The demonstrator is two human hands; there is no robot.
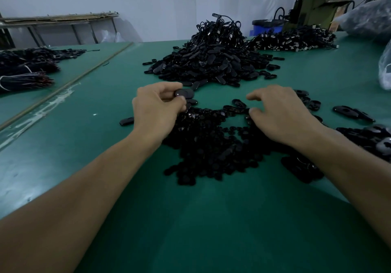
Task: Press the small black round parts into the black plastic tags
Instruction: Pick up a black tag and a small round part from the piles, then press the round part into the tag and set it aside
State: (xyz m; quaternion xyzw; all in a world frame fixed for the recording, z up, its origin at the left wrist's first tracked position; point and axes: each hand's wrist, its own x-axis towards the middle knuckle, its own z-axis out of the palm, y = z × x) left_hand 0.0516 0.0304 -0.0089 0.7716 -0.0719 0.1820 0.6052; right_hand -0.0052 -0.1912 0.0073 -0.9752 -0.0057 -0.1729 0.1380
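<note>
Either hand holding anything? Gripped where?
The left hand pinches a black oval plastic tag by one end, between thumb and fingers; the right hand holds nothing.

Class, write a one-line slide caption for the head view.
The left hand pinches a black tag; the right hand hovers over a pile of round parts on a green table.

plenty of bare green mat point(211, 219) up front and off to the left, easy reach there. straight ahead the heap of small round parts point(211, 145) blocks the middle, big tag pile point(211, 61) sits behind it, loose tags point(351, 113) crowd the right
</note>
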